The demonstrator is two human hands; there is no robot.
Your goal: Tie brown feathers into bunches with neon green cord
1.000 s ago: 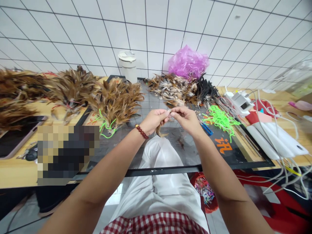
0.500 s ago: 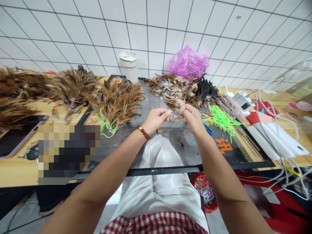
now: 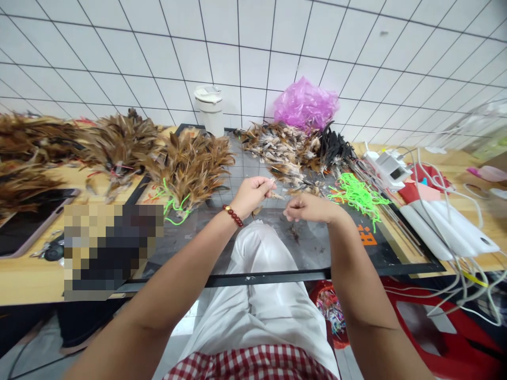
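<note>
My left hand [image 3: 252,194], with a bead bracelet on its wrist, is closed in a pinch over the dark mat [image 3: 186,240]. A small feather [image 3: 276,195] sticks out of its fingertips, its pale end pointing right and a brown tip below the hand. My right hand [image 3: 307,208] is closed just to the right and slightly lower, knuckles up. Its fingertips are pressed together near a faint wisp, and what they hold is too small to make out. Beneath it lie dark feather scraps [image 3: 293,232]. Loose mottled feathers [image 3: 281,145] are heaped beyond both hands.
Brown feather bundles [image 3: 190,163] stand at left, one with green ties. Green cords [image 3: 360,195], black feathers [image 3: 335,148] and a white power bank with cables [image 3: 447,224] are at right. A white cup [image 3: 209,111] and pink plastic bag [image 3: 307,103] stand by the wall.
My right hand has moved away from my left fingertips, down towards me, and turned knuckles up. The left hand has stayed nearly in place, the feather's pale end now showing.
</note>
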